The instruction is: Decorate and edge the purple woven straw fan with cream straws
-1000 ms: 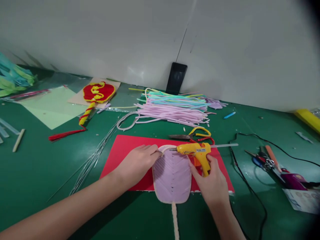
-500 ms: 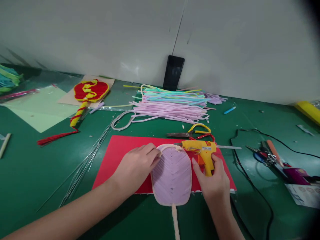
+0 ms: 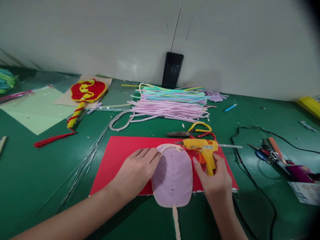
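A lilac fan (image 3: pixel 172 180) with a cream rim and a twisted cream handle (image 3: pixel 176 220) lies partly on a red sheet (image 3: pixel 120 150). Along its top edge runs a cream pipe cleaner (image 3: pixel 171 145). My left hand (image 3: pixel 140 170) is closed at the fan's upper left, fingertips pinching the pipe cleaner against the edge. In my right hand (image 3: pixel 216 180) is the grip of a yellow glue gun (image 3: pixel 200 144). Its nozzle points left, close to the fan's top right edge, and a clear glue stick (image 3: pixel 230 146) juts from its back.
Behind the sheet lie scissors (image 3: pixel 182 134) and a pile of pastel pipe cleaners (image 3: pixel 170 108). A phone (image 3: pixel 172 70) leans on the wall. Wires (image 3: pixel 87 160) and a red-and-yellow fan (image 3: pixel 88 90) are at left. A black cord (image 3: pixel 255 183) and small tools (image 3: pixel 271 155) lie at right.
The camera view has shifted slightly. Both hands keep their holds on the pipe cleaner and the glue gun, with hardly any movement.
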Demonstrator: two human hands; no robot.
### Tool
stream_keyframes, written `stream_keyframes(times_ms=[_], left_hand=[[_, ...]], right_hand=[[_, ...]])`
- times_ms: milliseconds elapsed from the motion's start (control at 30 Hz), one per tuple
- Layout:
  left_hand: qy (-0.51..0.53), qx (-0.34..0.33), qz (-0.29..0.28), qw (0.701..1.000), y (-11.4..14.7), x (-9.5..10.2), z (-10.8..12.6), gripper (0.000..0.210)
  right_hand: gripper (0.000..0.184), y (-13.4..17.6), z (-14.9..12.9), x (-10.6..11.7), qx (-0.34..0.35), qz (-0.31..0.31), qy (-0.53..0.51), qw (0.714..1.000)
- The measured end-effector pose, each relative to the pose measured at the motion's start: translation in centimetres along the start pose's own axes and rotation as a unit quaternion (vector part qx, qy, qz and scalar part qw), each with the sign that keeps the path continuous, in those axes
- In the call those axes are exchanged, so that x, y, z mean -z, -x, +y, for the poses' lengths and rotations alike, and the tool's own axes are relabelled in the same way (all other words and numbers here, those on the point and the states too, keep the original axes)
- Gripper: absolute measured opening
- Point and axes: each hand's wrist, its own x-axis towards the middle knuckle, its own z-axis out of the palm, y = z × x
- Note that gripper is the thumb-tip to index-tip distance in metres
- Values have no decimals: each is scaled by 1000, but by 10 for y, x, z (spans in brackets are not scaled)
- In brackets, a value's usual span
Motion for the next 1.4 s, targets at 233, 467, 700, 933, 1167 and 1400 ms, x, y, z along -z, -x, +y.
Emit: stream_keyframes(times_ms=[233, 467, 700, 933, 1167, 1400], left_hand=[[63, 29, -55, 996, -1, 2, -4, 28], [123, 55, -6, 991, 1, -3, -8, 29], [210, 143, 1, 967, -6, 2, -10, 26], [227, 151, -2, 962, -8, 2, -12, 26], [233, 154, -4, 960, -7, 2, -12, 24], [243, 151, -5, 958, -8, 2, -13, 27]], right_hand=[[61, 1, 2, 0, 19, -3, 18, 1000], [50, 4, 6, 5, 147, 1, 62, 987], [37, 3, 2, 8, 240, 27, 90, 966], [33, 3, 0, 5, 247, 13, 68, 967], [28, 2, 0, 6, 256, 3, 56, 965], [27, 2, 2, 5, 261, -4, 36, 965]])
